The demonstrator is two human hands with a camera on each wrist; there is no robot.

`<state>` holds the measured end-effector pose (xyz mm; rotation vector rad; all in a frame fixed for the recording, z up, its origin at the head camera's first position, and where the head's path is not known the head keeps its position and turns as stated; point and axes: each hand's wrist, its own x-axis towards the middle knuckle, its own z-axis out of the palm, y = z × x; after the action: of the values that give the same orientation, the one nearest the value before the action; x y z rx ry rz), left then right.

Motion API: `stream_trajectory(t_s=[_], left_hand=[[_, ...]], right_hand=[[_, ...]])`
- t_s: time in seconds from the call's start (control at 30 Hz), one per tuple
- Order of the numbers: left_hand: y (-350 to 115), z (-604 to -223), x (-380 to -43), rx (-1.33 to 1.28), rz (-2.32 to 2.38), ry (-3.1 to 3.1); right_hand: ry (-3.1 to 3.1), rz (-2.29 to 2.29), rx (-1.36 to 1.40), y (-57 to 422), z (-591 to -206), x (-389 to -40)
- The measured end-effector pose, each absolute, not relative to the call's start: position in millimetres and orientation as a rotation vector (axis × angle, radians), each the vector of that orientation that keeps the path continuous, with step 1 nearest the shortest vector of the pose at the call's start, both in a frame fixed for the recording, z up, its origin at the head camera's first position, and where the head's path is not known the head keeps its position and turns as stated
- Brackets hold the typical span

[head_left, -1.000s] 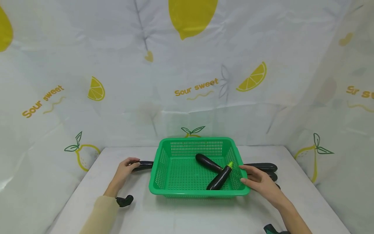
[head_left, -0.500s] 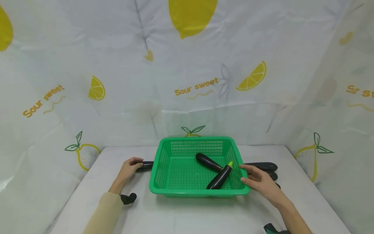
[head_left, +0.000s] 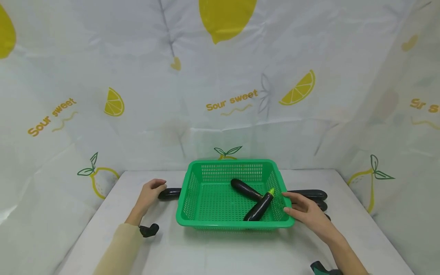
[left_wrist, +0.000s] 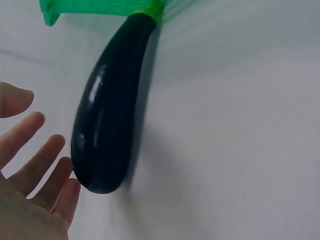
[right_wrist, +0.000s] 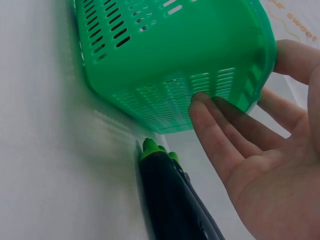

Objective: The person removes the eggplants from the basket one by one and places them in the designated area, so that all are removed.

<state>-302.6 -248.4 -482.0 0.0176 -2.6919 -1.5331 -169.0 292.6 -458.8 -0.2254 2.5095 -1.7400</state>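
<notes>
A dark eggplant lies on the table to the left of the green basket, its green stem end at the basket's side. My left hand is beside its rounded end, fingers spread and loosely straight; in the left wrist view the fingertips are right at its side. At the basket's right side, my right hand holds the rim, with thumb and forefinger at the rim and the other fingers against the outer wall. Two eggplants rest inside the basket, one with a bright green stem lying across the other.
Several more eggplants lie on the table to the right of the basket, partly behind my right hand. The white table meets a lemon-print sheet at the back. Black camera mounts stick out at my wrists.
My left hand first moved right along the eggplant, then drew back left and upward from it, uncovering its rounded end. My right hand and the basket stay in place.
</notes>
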Motion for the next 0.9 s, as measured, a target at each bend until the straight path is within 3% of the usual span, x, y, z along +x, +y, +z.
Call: stream_trajectory(t_s=[0.9], left_hand=[[-203.2, -407.8, -269.9, -0.318, -1.529, -2.494]], right_hand=[[2.524, -1.714, -0.207, 291.7, -455.2, -168.5]])
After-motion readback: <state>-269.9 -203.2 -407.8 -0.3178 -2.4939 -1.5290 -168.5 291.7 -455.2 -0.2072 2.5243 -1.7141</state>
